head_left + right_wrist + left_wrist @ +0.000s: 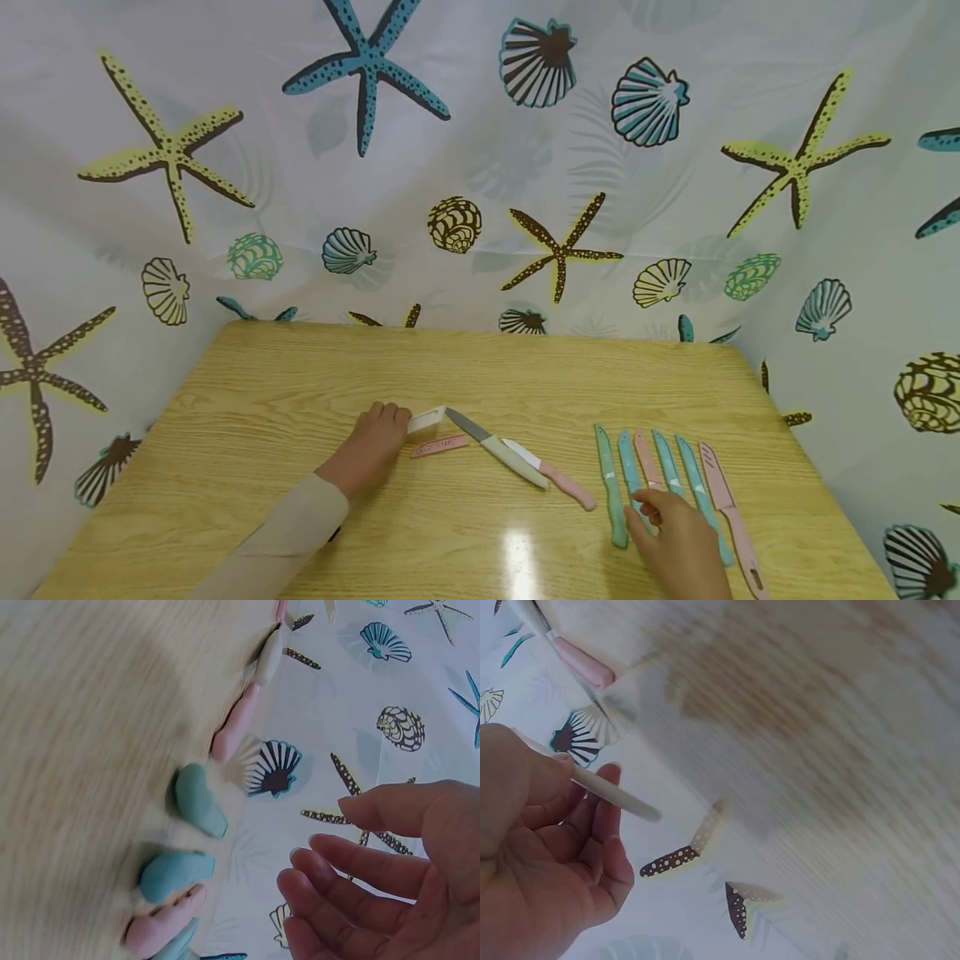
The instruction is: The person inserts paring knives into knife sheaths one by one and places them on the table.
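My left hand (375, 448) pinches a cream knife sheath (426, 421) between thumb and fingers, just above the table; the left wrist view shows this sheath (619, 795) edge-on. A pink sheath (440, 446) lies close by. Right of it rests an unsheathed knife with a grey blade and cream handle (517, 463). Beside that lies a pink-handled knife (568, 486) with a bare white blade. My right hand (678, 546), fingers loosely bent and holding nothing, hovers over a row of sheathed knives, nearest a blue one (628, 462) and a green one (613, 500).
Further right in the row lie a pink knife (645, 452), a blue knife (667, 462), another blue knife (703, 500) and a wide pink knife (733, 517). Beneath everything is a wooden table (300, 375). A shell-and-starfish patterned cloth (450, 167) hangs behind and along the sides.
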Motion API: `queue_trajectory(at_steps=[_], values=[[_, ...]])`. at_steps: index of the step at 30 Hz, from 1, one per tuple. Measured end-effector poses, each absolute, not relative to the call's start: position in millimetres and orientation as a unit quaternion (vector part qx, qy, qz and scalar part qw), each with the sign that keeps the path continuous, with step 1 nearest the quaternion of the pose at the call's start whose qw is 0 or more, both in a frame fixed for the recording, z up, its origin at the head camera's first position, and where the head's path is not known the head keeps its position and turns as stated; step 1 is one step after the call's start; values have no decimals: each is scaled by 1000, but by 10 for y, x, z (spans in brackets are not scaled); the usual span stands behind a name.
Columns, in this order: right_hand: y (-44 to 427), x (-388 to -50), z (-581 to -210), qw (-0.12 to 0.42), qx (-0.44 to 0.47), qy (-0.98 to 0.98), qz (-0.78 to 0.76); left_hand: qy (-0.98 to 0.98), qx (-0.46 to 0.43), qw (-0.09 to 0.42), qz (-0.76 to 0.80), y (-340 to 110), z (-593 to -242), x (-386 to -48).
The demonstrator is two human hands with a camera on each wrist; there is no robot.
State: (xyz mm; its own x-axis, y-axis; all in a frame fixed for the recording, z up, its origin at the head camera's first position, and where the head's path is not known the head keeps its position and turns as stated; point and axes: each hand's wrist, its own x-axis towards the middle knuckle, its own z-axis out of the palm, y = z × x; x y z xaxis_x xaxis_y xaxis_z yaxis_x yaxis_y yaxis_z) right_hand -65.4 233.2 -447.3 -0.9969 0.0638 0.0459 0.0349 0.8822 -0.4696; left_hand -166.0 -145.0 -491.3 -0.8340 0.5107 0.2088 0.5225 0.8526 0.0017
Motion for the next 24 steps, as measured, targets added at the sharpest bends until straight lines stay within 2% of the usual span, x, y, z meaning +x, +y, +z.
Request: queue_trajectory(at_steps=[7, 14, 24], values=[[2103, -744, -4490, 74, 34, -967, 242, -946, -293, 120, -63, -1457, -4804, -1541], [1871, -879, -4480, 80, 57, -964, 247, -919, -330, 164, -140, -1436, -4692, -1369], [1478, -1159, -4615, 110, 135, -965, 195, -903, -359, 167, -166, -1410, -4611, -1170]])
